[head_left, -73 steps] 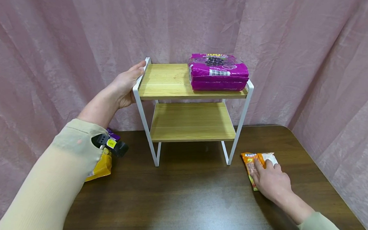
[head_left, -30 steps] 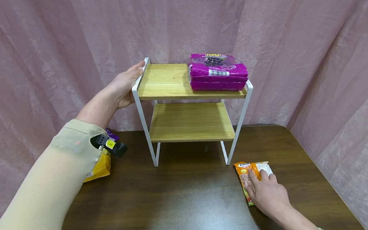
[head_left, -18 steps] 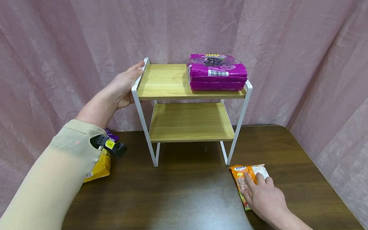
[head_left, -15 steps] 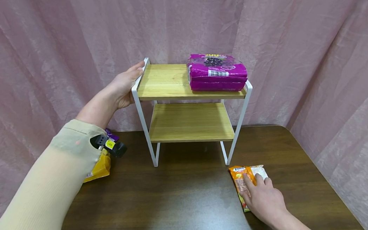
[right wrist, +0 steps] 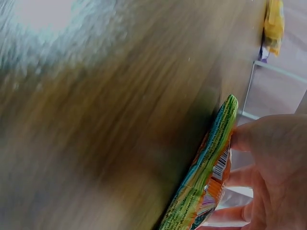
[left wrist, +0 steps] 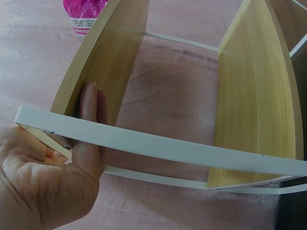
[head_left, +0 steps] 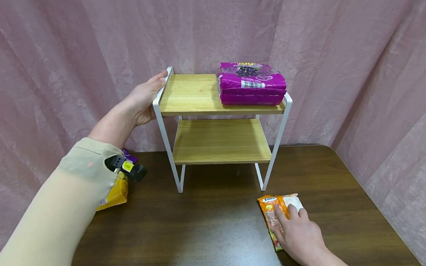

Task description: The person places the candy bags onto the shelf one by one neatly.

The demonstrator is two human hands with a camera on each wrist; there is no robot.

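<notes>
A small two-tier shelf (head_left: 221, 142) with wooden boards and white metal legs stands on the table. My left hand (head_left: 139, 101) grips its upper left side; in the left wrist view a digit (left wrist: 88, 103) reaches through the white frame and lies against the top board. At the front right, an orange snack packet (head_left: 270, 213) lies flat on the table. My right hand (head_left: 300, 235) rests on it from above, fingers extended and spread. In the right wrist view, the fingers touch the upper face of the packet (right wrist: 204, 177). The hand covers its lower right part.
On the top board's right end sits a purple grape-pictured pack (head_left: 252, 86). A yellow bag (head_left: 117, 193) and a purple wrapper (head_left: 130, 156) are partly hidden behind the left forearm. A pink curtain (head_left: 339, 40) hangs behind the brown table (head_left: 189, 232).
My right hand has slid the orange packet across the table, leftward and towards me. The left hand stays on the shelf, and the purple pack has not moved.
</notes>
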